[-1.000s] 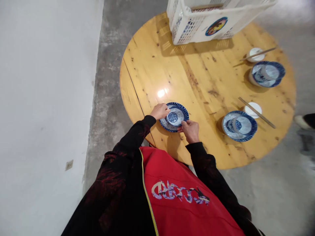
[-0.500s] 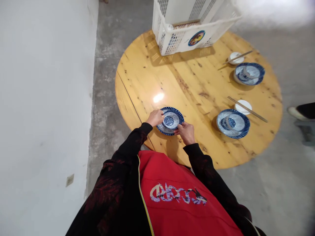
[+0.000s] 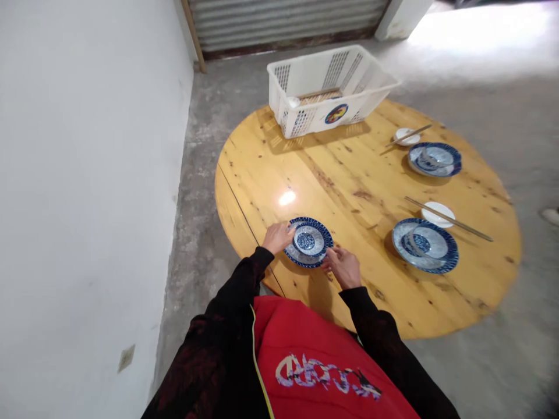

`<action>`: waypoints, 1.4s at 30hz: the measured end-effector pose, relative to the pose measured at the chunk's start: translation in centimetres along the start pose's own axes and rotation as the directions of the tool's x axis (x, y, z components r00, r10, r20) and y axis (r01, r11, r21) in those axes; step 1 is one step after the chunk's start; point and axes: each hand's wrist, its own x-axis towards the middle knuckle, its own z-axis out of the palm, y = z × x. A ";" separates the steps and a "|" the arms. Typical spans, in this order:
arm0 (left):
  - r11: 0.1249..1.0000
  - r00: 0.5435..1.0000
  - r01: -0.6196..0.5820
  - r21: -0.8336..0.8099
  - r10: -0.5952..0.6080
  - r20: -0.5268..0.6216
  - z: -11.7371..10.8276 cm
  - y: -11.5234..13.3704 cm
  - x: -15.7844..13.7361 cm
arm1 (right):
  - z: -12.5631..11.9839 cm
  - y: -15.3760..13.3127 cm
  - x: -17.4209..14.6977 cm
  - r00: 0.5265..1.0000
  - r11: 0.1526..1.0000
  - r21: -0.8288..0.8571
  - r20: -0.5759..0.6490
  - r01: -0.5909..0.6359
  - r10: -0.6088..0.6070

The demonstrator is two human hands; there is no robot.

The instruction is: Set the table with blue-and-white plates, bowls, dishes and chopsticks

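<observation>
A blue-and-white plate [image 3: 321,251] lies near the round wooden table's [image 3: 349,174] front edge, with a small blue-patterned bowl [image 3: 308,239] standing on it. My left hand [image 3: 278,237] rests against the plate's left rim, close to the bowl. At the plate's right front rim lies my right hand [image 3: 344,266], fingertips touching the rim. Whether either hand grips the plate is not clear.
Two more plate-and-bowl sets [image 3: 425,245] [image 3: 434,159] sit to the right, each with a white saucer [image 3: 438,213] and chopsticks [image 3: 448,218]. A white plastic crate [image 3: 329,88] stands at the table's far side. A white wall [image 3: 87,174] runs along the left; concrete floor surrounds the table.
The camera has tilted up, showing more of the crate and the shutter behind. My hands stay at the plate's two sides; the bowl now sits centred on the plate.
</observation>
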 end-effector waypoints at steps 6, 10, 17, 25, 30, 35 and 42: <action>0.978 0.999 0.040 -0.206 -0.041 0.001 -0.5 -1.9 -4.9 | -2.0 2.4 -5.6 0.990 0.975 0.215 -0.116 -0.050 0.076; 0.950 0.997 0.030 -0.311 -0.008 0.072 1.5 -2.8 -8.7 | -1.3 4.5 -10.3 0.974 0.955 0.258 -0.130 -0.146 0.184; 0.919 0.927 -0.193 -0.344 0.286 0.243 4.4 -0.8 -13.0 | -0.3 4.2 -15.4 0.979 0.976 0.110 -0.059 -0.189 0.197; 0.889 0.835 -0.363 -0.280 0.444 0.325 7.8 3.9 -13.9 | -3.4 6.9 -16.0 0.988 0.980 0.142 -0.038 -0.143 0.150; 0.889 0.828 -0.351 -0.294 0.441 0.347 11.9 10.2 -14.3 | -9.0 11.4 -16.0 0.993 0.975 0.195 -0.035 -0.108 0.117; 0.905 0.863 -0.210 -0.369 0.349 0.365 17.6 16.9 -16.1 | -16.5 16.3 -17.2 0.987 0.962 0.254 -0.099 -0.099 0.127; 0.920 0.840 -0.242 -0.310 0.358 0.407 23.7 25.4 -19.1 | -25.2 22.7 -19.5 0.964 0.916 0.388 -0.190 -0.102 0.187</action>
